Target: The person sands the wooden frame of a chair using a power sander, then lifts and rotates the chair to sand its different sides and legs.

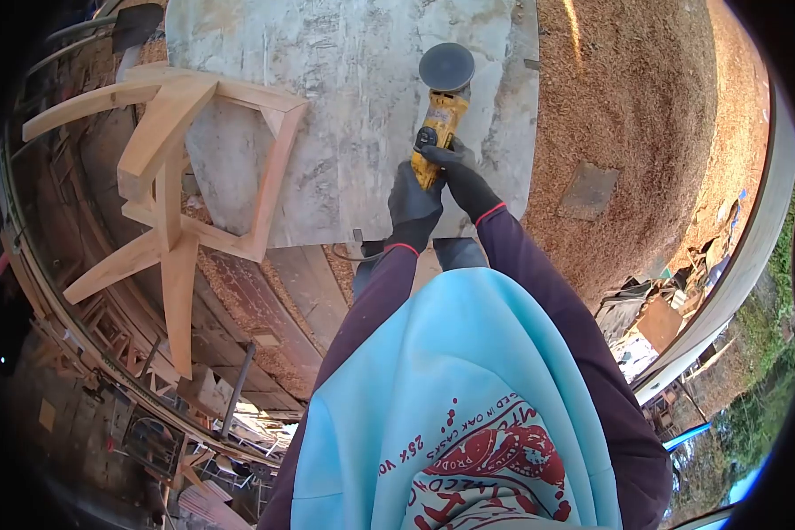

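A yellow angle grinder (pixel 444 115) with a round dark disc (pixel 447 67) at its far end is held over the table. My left hand (pixel 414 201), in a dark glove, is closed around its rear end. Against the right side of its body, my right hand (pixel 465 179), gloved too, has its fingers wrapped over the housing near a black part. Whether the disc is spinning cannot be seen. To the left, an angular pale wooden chair frame (pixel 278 163) with tapered legs lies partly on the table's edge.
The worn grey tabletop (pixel 344 132) lies under the grinder. Wood shavings (pixel 632 115) cover the ground at right, with a flat board piece (pixel 589 190) on them. Scrap pieces (pixel 662 322) are heaped lower right. A cord (pixel 353 257) hangs near my left wrist.
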{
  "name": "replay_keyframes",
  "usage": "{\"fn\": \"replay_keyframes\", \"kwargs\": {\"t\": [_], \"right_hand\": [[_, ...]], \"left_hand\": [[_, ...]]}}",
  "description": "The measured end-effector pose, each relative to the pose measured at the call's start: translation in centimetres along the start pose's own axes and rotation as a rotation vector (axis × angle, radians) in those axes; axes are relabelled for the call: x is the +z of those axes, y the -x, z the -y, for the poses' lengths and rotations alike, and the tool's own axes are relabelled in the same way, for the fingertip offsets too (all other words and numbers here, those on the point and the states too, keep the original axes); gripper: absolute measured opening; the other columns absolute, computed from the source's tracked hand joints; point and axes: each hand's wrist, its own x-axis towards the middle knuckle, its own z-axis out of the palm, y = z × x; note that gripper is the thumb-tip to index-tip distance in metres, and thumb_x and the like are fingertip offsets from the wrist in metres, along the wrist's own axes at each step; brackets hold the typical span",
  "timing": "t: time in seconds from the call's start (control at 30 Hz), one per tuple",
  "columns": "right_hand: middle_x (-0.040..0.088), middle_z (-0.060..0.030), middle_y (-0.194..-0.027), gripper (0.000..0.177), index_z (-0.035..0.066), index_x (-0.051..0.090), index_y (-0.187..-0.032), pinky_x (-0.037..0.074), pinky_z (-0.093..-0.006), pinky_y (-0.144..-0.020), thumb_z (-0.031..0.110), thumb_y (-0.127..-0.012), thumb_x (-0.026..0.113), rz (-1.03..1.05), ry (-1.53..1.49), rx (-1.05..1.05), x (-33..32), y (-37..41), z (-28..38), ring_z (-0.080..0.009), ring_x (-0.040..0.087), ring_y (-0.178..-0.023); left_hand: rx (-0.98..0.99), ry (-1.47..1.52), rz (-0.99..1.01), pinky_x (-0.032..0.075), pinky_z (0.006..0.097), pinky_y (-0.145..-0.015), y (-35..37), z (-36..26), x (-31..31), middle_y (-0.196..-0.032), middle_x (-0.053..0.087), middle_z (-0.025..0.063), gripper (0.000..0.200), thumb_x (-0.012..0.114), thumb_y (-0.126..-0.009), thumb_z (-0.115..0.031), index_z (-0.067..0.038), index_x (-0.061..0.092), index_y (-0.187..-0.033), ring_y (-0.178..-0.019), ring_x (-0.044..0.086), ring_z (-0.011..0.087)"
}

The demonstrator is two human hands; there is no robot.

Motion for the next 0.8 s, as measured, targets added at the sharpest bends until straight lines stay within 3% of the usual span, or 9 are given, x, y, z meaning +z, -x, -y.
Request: {"fn": "replay_keyframes", "kwargs": {"t": [0.13,0.2,0.3,0.53,0.6,0.63,0.8], "right_hand": [[0.071,-0.0065,-0.105,0.044,0.002,0.061,-0.124,0.056,-0.0293,-0.084,0.018,-0.088,0.080,-0.046,0.093,-0.015,-2.0,2.2,-3.9,-0.0160,0.070,-0.094],[0.070,-0.0062,-0.108,0.045,0.003,0.059,-0.126,0.056,-0.0297,-0.085,0.019,-0.089,0.079,-0.069,0.125,0.001,-2.6,2.9,-5.6,-0.0161,0.069,-0.095],[0.071,-0.0086,-0.104,0.049,0.000,0.058,-0.124,0.059,-0.0334,-0.079,0.013,-0.083,0.083,-0.203,0.062,0.093,-3.3,3.9,-8.7,-0.0184,0.070,-0.091],[0.072,-0.0105,-0.102,0.044,-0.001,0.061,-0.119,0.059,-0.0345,-0.076,0.008,-0.080,0.082,-0.462,0.240,0.142,-1.1,4.1,-9.3,-0.0204,0.071,-0.088],[0.072,-0.0110,-0.101,0.043,-0.001,0.062,-0.117,0.059,-0.0348,-0.075,0.006,-0.080,0.082,-0.497,0.286,0.149,-0.8,3.8,-9.5,-0.0210,0.072,-0.087],[0.071,-0.0131,-0.102,0.053,-0.003,0.059,-0.120,0.060,-0.0329,-0.074,0.009,-0.075,0.083,-0.474,0.338,0.124,-1.5,3.3,-10.1,-0.0201,0.071,-0.087],[0.071,-0.0131,-0.102,0.052,-0.004,0.059,-0.120,0.059,-0.0325,-0.075,0.010,-0.077,0.083,-0.471,0.446,0.103,-2.5,2.2,-11.7,-0.0202,0.071,-0.087]], "left_hand": [[-0.010,-0.036,-0.022,0.051,0.0555,-0.083,2.8,1.8,2.6,-0.110,0.066,0.0239,0.051,0.078,-0.087,-0.032,-0.006,0.051,-0.121,-0.103,0.066,0.0465],[0.081,-0.035,-0.049,0.049,0.0535,-0.084,4.1,2.9,3.1,-0.109,0.061,0.0210,0.043,0.072,-0.089,-0.030,-0.004,0.051,-0.117,-0.104,0.062,0.0433],[0.100,-0.122,-0.060,0.049,0.0529,-0.084,5.3,4.7,4.3,-0.109,0.061,0.0203,0.044,0.072,-0.089,-0.031,-0.004,0.051,-0.117,-0.104,0.061,0.0425],[0.052,-0.408,0.000,0.049,0.0515,-0.086,3.2,8.0,7.2,-0.111,0.061,0.0188,0.044,0.070,-0.088,-0.032,-0.004,0.052,-0.117,-0.105,0.060,0.0406],[0.043,-0.426,0.011,0.049,0.0510,-0.086,2.5,8.4,7.5,-0.111,0.061,0.0183,0.044,0.070,-0.088,-0.033,-0.004,0.052,-0.117,-0.106,0.060,0.0400],[0.033,-0.427,0.016,0.049,0.0508,-0.087,2.3,8.5,7.5,-0.111,0.061,0.0181,0.044,0.069,-0.088,-0.033,-0.004,0.052,-0.117,-0.106,0.060,0.0397],[0.071,-0.417,-0.027,0.048,0.0487,-0.088,2.6,7.9,6.6,-0.113,0.058,0.0166,0.038,0.071,-0.088,-0.025,-0.006,0.053,-0.115,-0.108,0.057,0.0374]]}}
